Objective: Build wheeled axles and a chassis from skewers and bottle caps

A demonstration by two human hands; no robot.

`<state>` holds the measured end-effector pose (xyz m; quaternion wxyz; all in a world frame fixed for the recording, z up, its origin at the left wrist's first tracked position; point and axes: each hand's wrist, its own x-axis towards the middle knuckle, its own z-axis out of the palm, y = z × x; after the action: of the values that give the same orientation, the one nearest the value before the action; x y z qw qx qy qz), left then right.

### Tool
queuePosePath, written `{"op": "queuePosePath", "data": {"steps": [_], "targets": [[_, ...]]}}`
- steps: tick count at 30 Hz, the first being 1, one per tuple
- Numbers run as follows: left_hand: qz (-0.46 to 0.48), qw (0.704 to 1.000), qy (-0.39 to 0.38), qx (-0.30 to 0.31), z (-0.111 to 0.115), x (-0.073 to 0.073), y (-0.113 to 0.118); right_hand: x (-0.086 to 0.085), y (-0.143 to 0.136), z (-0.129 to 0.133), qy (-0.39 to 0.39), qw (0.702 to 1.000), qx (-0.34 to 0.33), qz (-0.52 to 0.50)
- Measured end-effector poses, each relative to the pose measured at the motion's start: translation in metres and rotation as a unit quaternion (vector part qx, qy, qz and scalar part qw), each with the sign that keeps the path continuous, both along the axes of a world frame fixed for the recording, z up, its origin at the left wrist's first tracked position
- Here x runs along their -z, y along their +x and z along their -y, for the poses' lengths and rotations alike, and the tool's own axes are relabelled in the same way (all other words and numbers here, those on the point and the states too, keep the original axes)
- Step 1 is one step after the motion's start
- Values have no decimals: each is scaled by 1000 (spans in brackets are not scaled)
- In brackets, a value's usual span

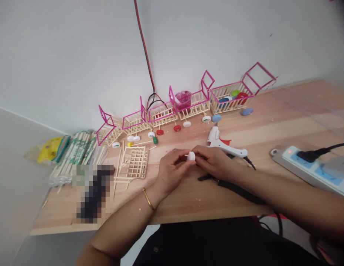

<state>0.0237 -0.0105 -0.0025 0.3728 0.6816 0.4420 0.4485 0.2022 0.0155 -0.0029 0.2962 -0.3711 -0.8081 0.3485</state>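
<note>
A white bottle cap [191, 156] is pinched between my two hands above the table, with a short thin wooden stick running from its left side. My left hand [172, 170] is closed, thumb and fingers around the stick and the cap's left edge. From the other side, the fingertips of my right hand [213, 162] press on the cap's right edge. Left of my hands lies a small lattice of wooden sticks [137, 162]. Just beyond them, a stick with a green cap [155, 140] and a yellow cap [130, 144] rests on the wood. A white glue gun [216, 142] lies behind my right hand.
Several small stick carts [135, 122] with pink edges and bottle-cap wheels line the wall. One cart [231, 99] holds loose caps; a pink cup [183, 101] stands among them. Bagged sticks [77, 151] lie left, near a blurred dark object [95, 194]. A power strip [307, 166] sits right.
</note>
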Motion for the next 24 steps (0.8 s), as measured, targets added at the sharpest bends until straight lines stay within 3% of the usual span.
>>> {"op": "queuePosePath", "data": {"steps": [24], "targets": [[25, 999, -32, -9, 2, 1, 0, 0, 0, 1, 21, 999, -5, 33]]}}
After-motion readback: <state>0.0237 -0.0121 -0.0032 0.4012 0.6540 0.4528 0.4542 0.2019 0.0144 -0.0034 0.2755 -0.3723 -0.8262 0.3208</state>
